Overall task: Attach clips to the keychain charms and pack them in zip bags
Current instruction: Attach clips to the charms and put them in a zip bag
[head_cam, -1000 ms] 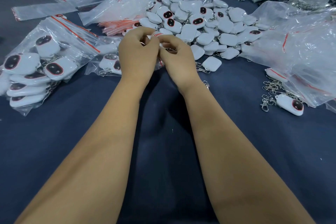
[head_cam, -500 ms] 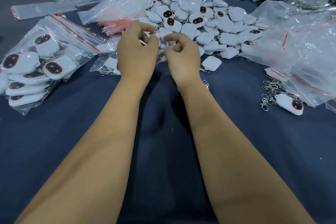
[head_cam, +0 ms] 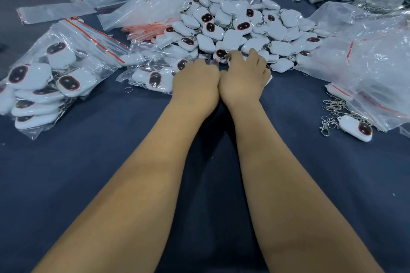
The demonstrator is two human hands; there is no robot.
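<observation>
White plastic charm pile (head_cam: 239, 29): both hands dropped to its near edge. Right hand (head_cam: 241, 80) fingers a clipped charm (head_cam: 221, 53); left hand (head_cam: 196, 82) curled, contents unclear. Likely next pick.

You're at a hand-packing bench, small assembly/packing workshop by the look: dark blue cloth table (head_cam: 66, 184) w/ a big heap of identical white charms (head_cam: 233, 29), filled zip bags (head_cam: 55, 77), stacks of empty bags (head_cam: 144, 11), loose metal clips (head_cam: 332, 108)
</observation>
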